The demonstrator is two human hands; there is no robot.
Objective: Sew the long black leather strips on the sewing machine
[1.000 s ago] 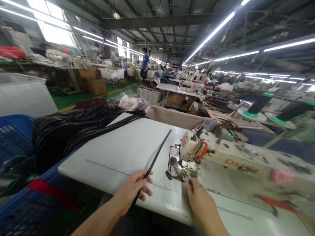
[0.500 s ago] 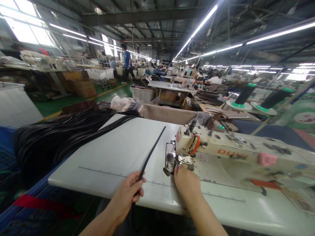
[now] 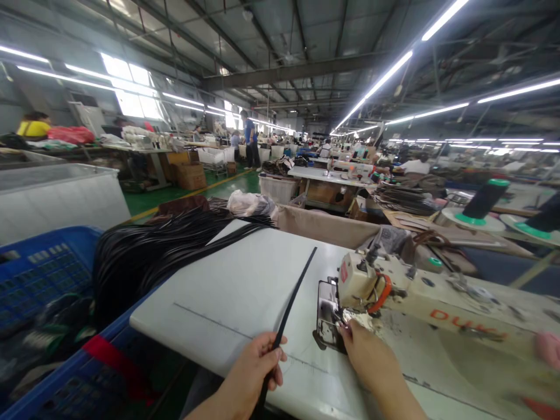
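My left hand (image 3: 262,364) is closed around a narrow black strap (image 3: 294,297). The strap's far end lies over the white sewing table (image 3: 227,280), and its near end hangs below the front edge. At the needle area of the sewing machine (image 3: 394,286), my right hand (image 3: 367,353) has its thumb and fingers pinched together beside the metal plate (image 3: 326,309). Whatever those fingertips may hold is too small or hidden to make out. A thick bundle of black straps (image 3: 166,251) drapes over the table's left side.
Left of the table is a blue plastic basket (image 3: 52,262), with a red band (image 3: 116,361) near it. Black thread cones (image 3: 485,201) stand at the right. A beige bin (image 3: 324,224) is behind the table. A person in blue (image 3: 250,137) stands far off.
The camera view has turned left, so the table and machine appear farther right and lower. My left hand keeps its hold on the strap; my right hand stays at the needle area.
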